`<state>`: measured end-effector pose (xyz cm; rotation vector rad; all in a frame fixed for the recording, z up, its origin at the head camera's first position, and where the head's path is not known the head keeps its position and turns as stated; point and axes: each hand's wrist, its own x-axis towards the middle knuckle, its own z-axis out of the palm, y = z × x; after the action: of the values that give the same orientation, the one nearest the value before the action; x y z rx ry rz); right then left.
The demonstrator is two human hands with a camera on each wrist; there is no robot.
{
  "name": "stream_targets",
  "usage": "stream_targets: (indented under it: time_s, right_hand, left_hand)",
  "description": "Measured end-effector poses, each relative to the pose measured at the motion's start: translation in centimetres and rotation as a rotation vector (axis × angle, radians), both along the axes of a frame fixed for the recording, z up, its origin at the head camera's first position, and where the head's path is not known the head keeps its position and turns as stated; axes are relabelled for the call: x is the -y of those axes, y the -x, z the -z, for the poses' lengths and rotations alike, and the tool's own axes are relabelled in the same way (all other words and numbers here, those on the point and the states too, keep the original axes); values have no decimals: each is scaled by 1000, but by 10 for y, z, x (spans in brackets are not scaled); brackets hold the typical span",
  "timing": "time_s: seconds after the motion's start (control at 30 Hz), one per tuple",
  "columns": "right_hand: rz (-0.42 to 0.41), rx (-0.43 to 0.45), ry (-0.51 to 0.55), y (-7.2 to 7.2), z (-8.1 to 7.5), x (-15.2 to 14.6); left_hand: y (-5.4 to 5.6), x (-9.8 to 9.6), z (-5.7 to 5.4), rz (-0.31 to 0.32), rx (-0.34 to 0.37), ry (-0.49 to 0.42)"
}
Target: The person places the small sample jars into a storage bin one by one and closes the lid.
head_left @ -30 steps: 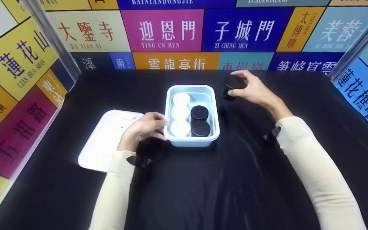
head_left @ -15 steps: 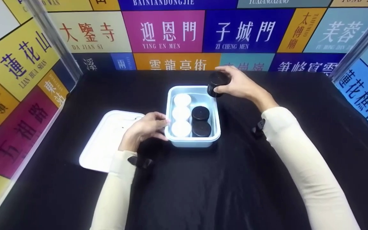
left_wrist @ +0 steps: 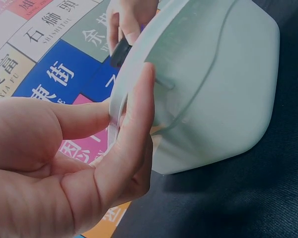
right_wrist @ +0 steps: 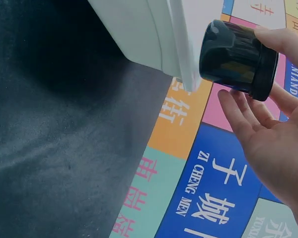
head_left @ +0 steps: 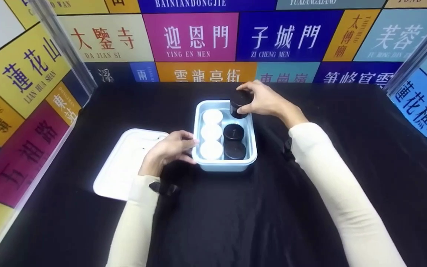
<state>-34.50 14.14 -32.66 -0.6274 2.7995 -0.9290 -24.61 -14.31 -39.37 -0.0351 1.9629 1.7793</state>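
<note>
In the head view a pale plastic box stands on the black cloth. Along its left side runs a row of white-topped round jars; on its right are two black jars. My left hand pinches the box's left rim between thumb and fingers, as the left wrist view confirms. By its lid end, my right hand holds another black jar, a glossy one with a black lid. That jar hangs over the back right corner of the box, above the rim in the right wrist view.
A white box lid lies flat left of the box, partly under my left forearm. Behind the table rises a wall of coloured panels with printed characters. Transparent upright posts stand at the back corners.
My right hand has carried the black jar leftward, from beyond the box's right side to over its back right corner. The left hand has kept its grip on the rim.
</note>
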Motion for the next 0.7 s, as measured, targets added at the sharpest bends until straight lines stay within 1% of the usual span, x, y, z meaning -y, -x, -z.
stream_targets:
  time_s: [0.3,0.47,0.57,0.7]
  right_hand:
    - [-43,58,-59,-2,4,11]
    - [-67,27,-106,-1,8,14]
    - [-79,8,-153,0,11,15]
    - [-91,14,-219,1,13,17]
  left_hand:
    - [0,0,1,-1,2,-5]
    - [0,0,1,-1,4,0]
    - [0,0,1,3,5,2]
    - [0,0,2,2,1,-7]
